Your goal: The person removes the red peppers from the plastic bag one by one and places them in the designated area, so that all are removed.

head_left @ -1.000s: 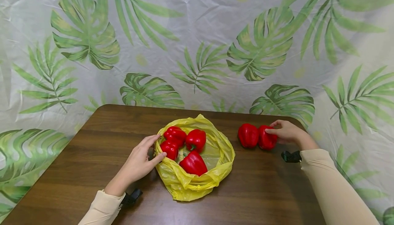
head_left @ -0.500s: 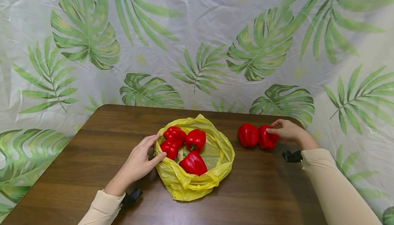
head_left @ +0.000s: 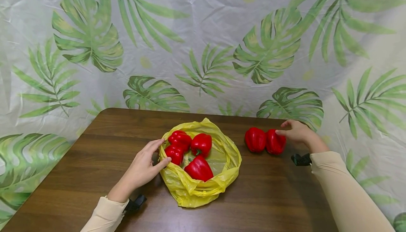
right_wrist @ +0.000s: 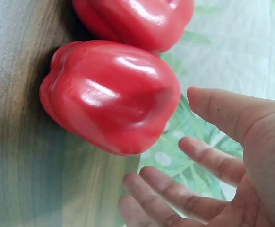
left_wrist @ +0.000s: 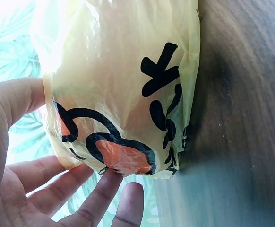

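Observation:
A yellow plastic bag [head_left: 209, 189] stands with its mouth wide, and several red bell peppers [head_left: 199, 168] lie inside it. My left hand [head_left: 142, 165] rests against the bag's left side, thumb at the rim; in the left wrist view its spread fingertips touch the printed yellow plastic [left_wrist: 114, 71]. At the far right stand two more red bell peppers side by side, the left one [head_left: 255, 139] and the right one [head_left: 275, 142]. My right hand [head_left: 298, 133] is at the right pepper, fingers spread; the right wrist view shows a gap between thumb and pepper [right_wrist: 114, 94].
Everything stands on a dark brown wooden table [head_left: 120, 136]. A leaf-patterned cloth [head_left: 209, 31] hangs behind its far edge, close past the right hand. Bare wood lies between the bag and the two peppers.
My right hand has eased slightly up and away from the right pepper, and its fingers have spread. The left hand, the bag and the peppers stay where they were.

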Motion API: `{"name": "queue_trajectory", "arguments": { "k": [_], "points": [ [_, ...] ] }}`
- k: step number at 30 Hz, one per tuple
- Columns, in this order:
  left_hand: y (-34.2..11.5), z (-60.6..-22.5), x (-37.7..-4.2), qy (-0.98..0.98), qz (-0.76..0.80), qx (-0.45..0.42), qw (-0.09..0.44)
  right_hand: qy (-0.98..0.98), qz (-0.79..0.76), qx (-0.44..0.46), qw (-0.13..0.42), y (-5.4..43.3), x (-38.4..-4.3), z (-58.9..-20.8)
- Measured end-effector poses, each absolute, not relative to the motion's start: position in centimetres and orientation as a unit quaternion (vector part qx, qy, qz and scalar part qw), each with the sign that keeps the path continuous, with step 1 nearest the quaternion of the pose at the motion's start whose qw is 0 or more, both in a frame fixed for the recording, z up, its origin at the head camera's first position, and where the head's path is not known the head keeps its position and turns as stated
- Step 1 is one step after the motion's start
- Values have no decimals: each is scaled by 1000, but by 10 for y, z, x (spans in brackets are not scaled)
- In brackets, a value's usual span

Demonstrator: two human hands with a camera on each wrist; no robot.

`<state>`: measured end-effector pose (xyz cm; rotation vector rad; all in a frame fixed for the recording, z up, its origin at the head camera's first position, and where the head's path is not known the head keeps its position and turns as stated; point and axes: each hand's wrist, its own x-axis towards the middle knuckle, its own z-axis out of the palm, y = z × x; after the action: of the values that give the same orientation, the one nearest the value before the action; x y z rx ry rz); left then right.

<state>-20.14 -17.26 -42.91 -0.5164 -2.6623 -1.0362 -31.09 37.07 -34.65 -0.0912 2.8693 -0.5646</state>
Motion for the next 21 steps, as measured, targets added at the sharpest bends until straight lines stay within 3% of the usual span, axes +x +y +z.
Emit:
{"name": "queue_trajectory", "arguments": {
  "k": [21],
  "points": [
    [-172, -430, -202, -910, -355, -178, 122, 975, -204, -84, 33, 320, -311, -322]
  ]
}}
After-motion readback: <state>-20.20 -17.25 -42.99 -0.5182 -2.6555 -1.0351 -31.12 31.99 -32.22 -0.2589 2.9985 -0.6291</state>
